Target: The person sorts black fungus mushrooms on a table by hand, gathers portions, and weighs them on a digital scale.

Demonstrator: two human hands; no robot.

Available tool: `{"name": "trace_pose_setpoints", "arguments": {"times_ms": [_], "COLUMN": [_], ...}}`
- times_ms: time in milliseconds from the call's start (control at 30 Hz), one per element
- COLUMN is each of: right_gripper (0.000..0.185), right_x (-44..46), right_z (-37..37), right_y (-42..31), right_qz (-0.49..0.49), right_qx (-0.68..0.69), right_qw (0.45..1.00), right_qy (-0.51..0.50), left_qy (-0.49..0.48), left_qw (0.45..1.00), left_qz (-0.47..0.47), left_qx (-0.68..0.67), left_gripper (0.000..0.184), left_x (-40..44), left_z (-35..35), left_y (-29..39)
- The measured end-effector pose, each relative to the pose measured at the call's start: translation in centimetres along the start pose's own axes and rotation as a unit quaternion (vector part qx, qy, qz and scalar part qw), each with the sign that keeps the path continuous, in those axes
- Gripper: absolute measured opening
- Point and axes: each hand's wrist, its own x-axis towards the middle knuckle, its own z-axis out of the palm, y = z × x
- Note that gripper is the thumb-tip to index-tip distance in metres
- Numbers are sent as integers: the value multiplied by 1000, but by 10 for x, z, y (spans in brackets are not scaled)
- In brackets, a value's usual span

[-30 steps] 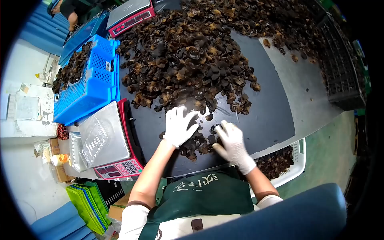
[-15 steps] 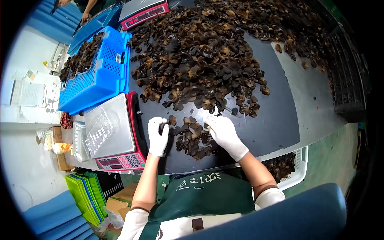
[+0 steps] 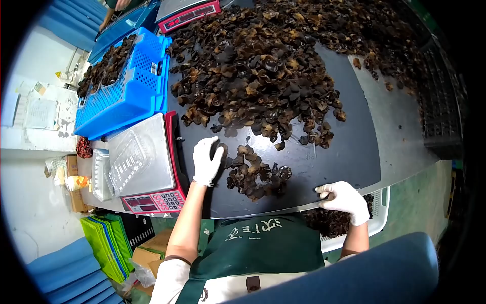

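Observation:
A small pile of dark brown wood ear mushrooms lies on the black tabletop close to my body. Beside its left edge is my white-gloved left hand, thumb spread from the fingers, with no piece visible in it. My gloved right hand hovers at the table's front edge, partly over a white basket of dark mushroom pieces. Its fingers are curled together; whatever they hold, if anything, is hidden. A much larger heap of wood ear mushrooms spreads across the table beyond both hands.
A red scale bearing clear plastic trays stands left of my left hand. Behind it is a blue crate with mushrooms on top. Another scale sits farther back, near another person's hand. A dark crate stands at right.
My right hand has moved from the small pile rightward and toward me, to the table edge above the basket. My left hand has shifted slightly away from me beside the pile.

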Motion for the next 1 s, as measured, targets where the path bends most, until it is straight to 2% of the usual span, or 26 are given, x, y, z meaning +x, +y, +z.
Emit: {"name": "trace_pose_setpoints", "arguments": {"times_ms": [33, 100, 133, 233, 300, 333, 367, 433, 467, 500, 567, 633, 700, 733, 767, 800, 833, 867, 1000], "right_gripper": [51, 61, 67, 88, 81, 71, 55, 46, 37, 37, 31, 26, 22, 15, 15, 12, 10, 10, 19], "right_x": [-3, 13, 21, 50, 64, 77, 83, 92, 97, 103, 110, 122, 123, 116, 113, 110, 106, 101, 84], "right_z": [6, 27, 46, 85, 101, 105, 106, 105, 103, 103, 106, 111, 110, 105, 106, 109, 112, 114, 128], "right_y": [-12, -13, -11, -25, -30, -26, -25, -32, -38, -43, -51, -44, -47, -54, -58, -60, -62, -66, -76], "right_qz": [-22, -117, -174, -215, -226, -255, -271, -255, -247, -247, -180, -191, -216, -227, -227, -211, -190, -182, -135], "right_qx": [-97, -182, -180, -227, -200, -114, -84, -158, -171, -171, -268, -283, -256, -203, -204, -86, 34, 79, 81], "right_qw": [993, 967, 949, 926, 921, 921, 908, 864, 858, 858, 882, 873, 882, 884, 884, 908, 918, 926, 955], "right_qy": [58, 136, 191, 213, 247, 273, 308, 403, 416, 416, 344, 348, 330, 355, 354, 352, 346, 321, 252], "left_qy": [-19, -30, -46, -76, -102, -170, -172, -124, -92, -68, -98, -121, -170, -178, -186, -195, -185, -181, -155], "left_qw": [1000, 996, 993, 980, 977, 977, 976, 984, 988, 991, 989, 974, 961, 956, 952, 950, 951, 952, 956], "left_qz": [22, 61, 92, 164, 174, 116, 118, 125, 126, 111, 115, 191, 216, 229, 241, 242, 246, 243, 251], "left_qx": [7, 50, 51, 83, 73, 55, 56, 8, 17, 19, -8, 17, 30, 32, 34, 33, 30, 27, -8], "left_gripper": [30, 33, 32, 26, 25, 26, 26, 28, 31, 27, 21, 14, 26, 29, 33, 38, 35, 31, 18], "left_x": [5, 12, 14, 13, 8, 7, 5, 2, -1, -1, -2, -9, -20, -23, -27, -30, -32, -35, -37], "left_z": [3, 16, 22, 31, 31, 23, 22, 19, 17, 10, -8, -22, -29, -29, -28, -26, -23, -19, -14], "left_y": [9, 25, 29, 37, 35, 39, 38, 37, 38, 46, 53, 59, 61, 62, 64, 65, 65, 64, 55]}}
